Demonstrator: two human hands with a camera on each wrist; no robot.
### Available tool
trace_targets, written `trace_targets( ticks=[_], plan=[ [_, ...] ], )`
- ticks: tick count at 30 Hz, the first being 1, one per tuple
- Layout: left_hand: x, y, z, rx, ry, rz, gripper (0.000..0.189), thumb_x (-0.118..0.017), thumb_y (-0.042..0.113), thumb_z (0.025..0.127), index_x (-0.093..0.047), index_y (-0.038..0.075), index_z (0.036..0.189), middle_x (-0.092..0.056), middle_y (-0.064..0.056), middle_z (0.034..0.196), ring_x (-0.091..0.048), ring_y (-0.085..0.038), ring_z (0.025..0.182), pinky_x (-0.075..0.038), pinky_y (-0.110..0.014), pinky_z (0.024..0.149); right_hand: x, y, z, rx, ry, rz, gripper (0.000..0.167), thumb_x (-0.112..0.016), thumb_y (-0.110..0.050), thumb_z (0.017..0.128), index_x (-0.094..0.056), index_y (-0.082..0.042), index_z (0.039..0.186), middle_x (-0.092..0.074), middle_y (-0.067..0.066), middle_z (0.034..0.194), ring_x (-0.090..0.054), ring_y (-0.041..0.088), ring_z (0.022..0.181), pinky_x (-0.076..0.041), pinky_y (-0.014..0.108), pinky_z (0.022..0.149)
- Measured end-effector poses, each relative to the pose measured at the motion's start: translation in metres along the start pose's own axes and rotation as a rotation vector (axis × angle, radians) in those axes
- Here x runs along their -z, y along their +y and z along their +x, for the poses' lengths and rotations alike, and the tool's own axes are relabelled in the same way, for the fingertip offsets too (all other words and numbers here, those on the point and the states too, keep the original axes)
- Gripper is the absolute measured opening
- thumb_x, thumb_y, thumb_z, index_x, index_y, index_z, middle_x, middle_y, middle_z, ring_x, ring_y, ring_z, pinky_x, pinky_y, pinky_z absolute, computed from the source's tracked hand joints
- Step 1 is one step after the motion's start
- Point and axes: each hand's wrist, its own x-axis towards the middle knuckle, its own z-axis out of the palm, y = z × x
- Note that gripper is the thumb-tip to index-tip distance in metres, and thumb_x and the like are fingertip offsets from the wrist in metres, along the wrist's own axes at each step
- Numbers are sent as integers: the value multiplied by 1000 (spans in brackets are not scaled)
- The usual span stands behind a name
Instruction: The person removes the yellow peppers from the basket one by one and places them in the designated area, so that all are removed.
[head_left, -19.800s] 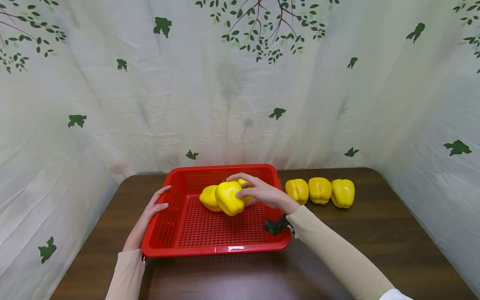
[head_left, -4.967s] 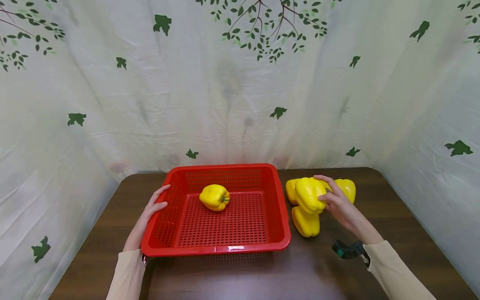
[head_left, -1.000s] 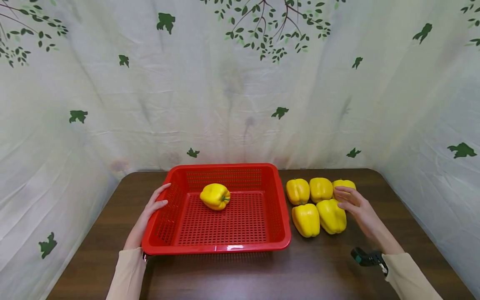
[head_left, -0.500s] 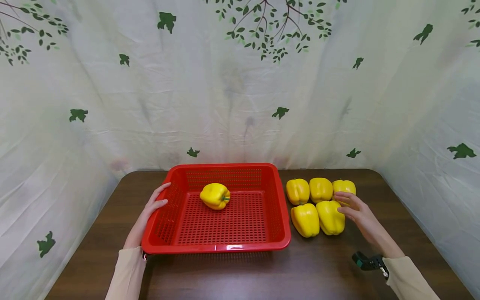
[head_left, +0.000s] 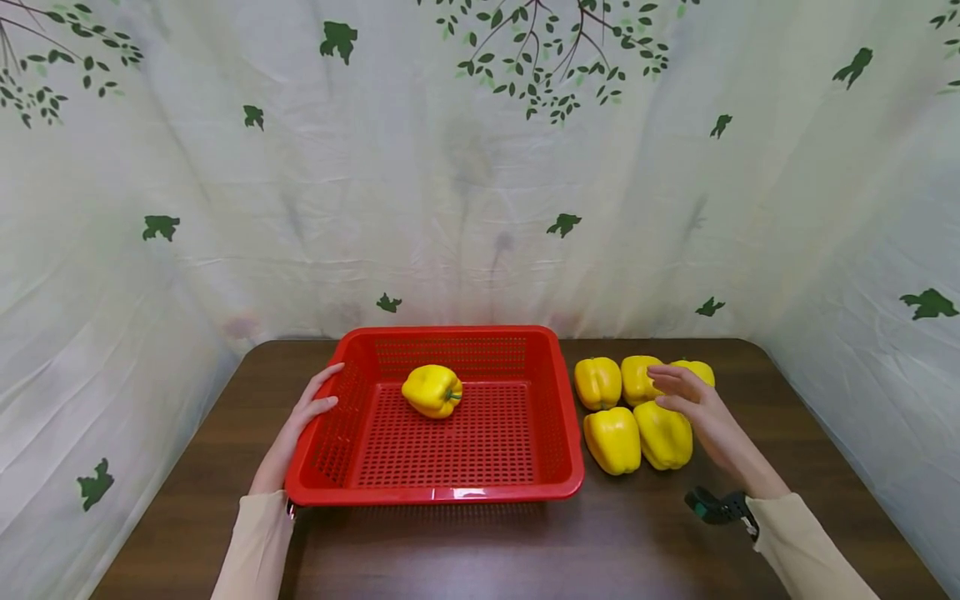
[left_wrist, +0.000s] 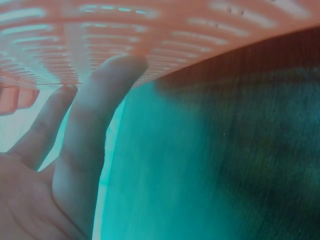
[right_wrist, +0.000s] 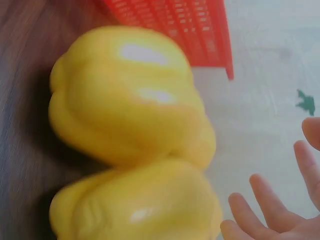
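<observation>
A red plastic basket [head_left: 442,498] stands on the table, with one yellow bell pepper [head_left: 431,392] lying inside near its back. My left hand [head_left: 298,421] holds the basket's left rim; in the left wrist view, two fingers [left_wrist: 87,135] lie against its perforated outer wall. My right hand [head_left: 705,417], holding nothing, hovers with spread fingers over the peppers right of the basket. Three yellow peppers form the back row [head_left: 597,383], its middle and right ones partly hidden by that hand. Two others, a left one [head_left: 612,442] and a right one [head_left: 666,435], make the front row.
The brown wooden table [head_left: 450,558] has rounded far corners. A pale curtain [head_left: 465,208] with printed leaves hangs behind it and along both sides. A black wrist device [head_left: 716,507] sits below the right hand.
Earlier, the right hand carried peppers from the basket to the table's right side. It has released the latest one in the front row and shifted left and slightly back. The left hand stays put.
</observation>
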Motion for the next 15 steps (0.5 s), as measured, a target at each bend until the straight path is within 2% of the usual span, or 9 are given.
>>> trace_targets(
  ticks=[2,4,7,11,15],
  plan=[
    [-2,2,-1,5,3,-8,53,-33,21,103,-15,30,153,-16,-16,149,-41,-34,122,-46,-47,93,-6,-3,3,12,-12,17,47,-51,-13,99,-35,5,139,-34,25,144,-32,38,131,-38,21,94],
    [-3,4,-2,4,3,-7,54,-33,20,103,-15,30,153,-16,-16,149,-41,-34,122,-46,-47,93,-12,-7,7,21,-25,38,47,-51,-13,99,-36,5,138,-34,26,143,-32,39,130,-41,19,92],
    [-4,4,-1,2,5,0,53,-33,20,103,-15,29,153,-16,-16,148,-42,-33,121,-47,-46,92,-23,-13,13,29,-40,63,46,-53,-12,97,-38,4,137,-36,26,142,-34,39,129,-42,30,97],
    [-1,2,1,-16,10,22,52,-31,21,104,-15,27,153,-18,-17,147,-44,-32,118,-48,-45,90,-37,-21,19,42,-74,87,45,-53,-9,96,-40,3,137,-36,25,142,-34,40,130,-33,53,103],
    [4,-3,5,-43,-3,27,50,-30,20,104,-17,26,152,-23,-15,143,-48,-28,115,-49,-43,88,-49,-29,25,56,-112,122,46,-54,-9,95,-40,2,137,-36,25,143,-34,40,131,-27,62,103]
  ],
)
